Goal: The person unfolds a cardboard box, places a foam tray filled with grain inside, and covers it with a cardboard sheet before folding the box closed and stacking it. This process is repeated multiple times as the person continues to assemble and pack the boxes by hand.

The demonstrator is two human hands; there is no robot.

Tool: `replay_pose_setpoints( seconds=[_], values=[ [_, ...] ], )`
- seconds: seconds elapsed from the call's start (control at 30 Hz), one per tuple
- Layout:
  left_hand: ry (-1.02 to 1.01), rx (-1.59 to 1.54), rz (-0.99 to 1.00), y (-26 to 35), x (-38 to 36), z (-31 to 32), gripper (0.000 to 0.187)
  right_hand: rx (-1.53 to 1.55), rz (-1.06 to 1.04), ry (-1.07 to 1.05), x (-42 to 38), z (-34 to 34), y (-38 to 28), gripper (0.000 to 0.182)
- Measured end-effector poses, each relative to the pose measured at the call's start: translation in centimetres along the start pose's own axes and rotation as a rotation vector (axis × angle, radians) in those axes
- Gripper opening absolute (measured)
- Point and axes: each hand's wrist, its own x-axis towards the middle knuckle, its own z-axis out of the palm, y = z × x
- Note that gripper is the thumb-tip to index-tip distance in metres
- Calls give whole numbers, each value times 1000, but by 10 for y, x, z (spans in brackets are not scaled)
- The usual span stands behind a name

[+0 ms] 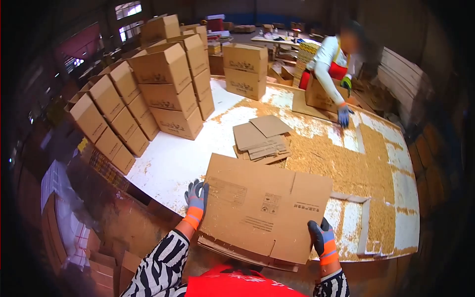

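A flattened cardboard box (262,208) with printed labels lies tilted in front of me, held at both sides. My left hand (196,198), in a grey and orange glove, grips its left edge. On its lower right edge, my right hand (322,236) is closed in a matching glove, the thumb on the upper face. More flat cardboard (247,256) shows beneath the box at the table's near edge. Just beyond it, a loose pile of smaller cardboard pieces (262,138) rests on the table.
Stacked open boxes (163,91) stand at the table's left and back (245,72). Shavings (321,158) cover much of the white table (168,163). A co-worker (326,64) leans over the far right side, one gloved hand on the surface, beside a box (319,94).
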Motion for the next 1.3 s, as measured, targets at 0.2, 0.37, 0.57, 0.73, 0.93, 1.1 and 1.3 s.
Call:
replay_pose_setpoints(
  seconds=[0.2,0.37,0.57,0.73,0.93,1.1,1.3],
  values=[
    [-298,-1004,-128,184,-76,60,86,-387,-224,-165,-42,27,-4,38],
    [-216,-785,-337,231,-110,64,84,-616,144,-719,-43,20,-57,50],
    [-119,-960,-345,235,-109,75,86,-400,-58,-770,-11,113,-103,90],
    [55,-7,252,229,-113,51,105,-249,144,-590,7,63,-115,61],
    [177,487,548,259,-38,-5,109,-847,-186,-458,-6,34,-150,36],
    [-257,47,-19,233,-38,5,72,-601,-257,-287,3,13,-135,39],
    [-283,598,448,291,-78,-35,73,-971,-219,-154,-67,1,-138,87]
  ],
)
